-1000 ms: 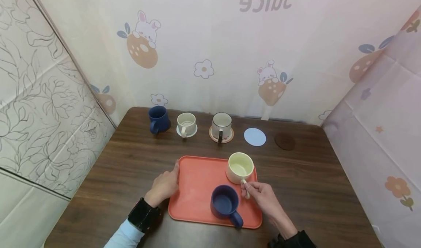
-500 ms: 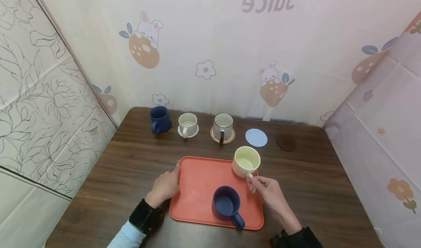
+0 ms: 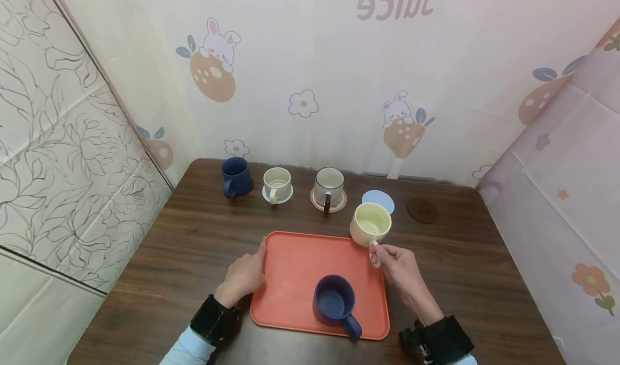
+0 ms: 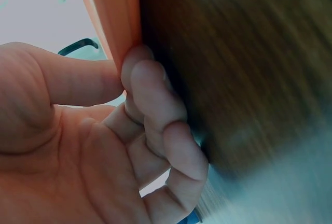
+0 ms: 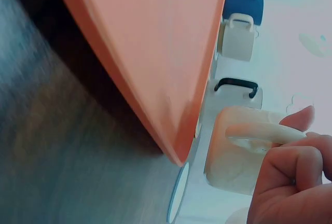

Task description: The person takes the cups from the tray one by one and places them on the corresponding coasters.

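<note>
By its handle, my right hand point(image 3: 402, 271) pinches a pale yellow mug point(image 3: 370, 224), held upright over the far right corner of a red tray point(image 3: 290, 279). In the right wrist view the mug point(image 5: 236, 156) hangs above the tray's level, thumb and fingers on its handle. My left hand point(image 3: 244, 273) grips the tray's left edge; the left wrist view shows the thumb on one side of the rim and curled fingers point(image 4: 155, 89) on the other. A dark blue mug point(image 3: 333, 300) stands on the tray's near right part, handle toward the near right.
Along the back stand a blue mug point(image 3: 236, 177), a cream mug point(image 3: 277, 183) on a white coaster and a white mug with black handle point(image 3: 329, 186) on a patterned coaster. A pale blue coaster point(image 3: 382, 197), partly behind the yellow mug, and a dark brown coaster point(image 3: 423, 210) lie bare.
My right hand has carried the yellow mug from above the tray's far right part away from me and to the right, toward the pale blue coaster. The left hand and tray stay put.
</note>
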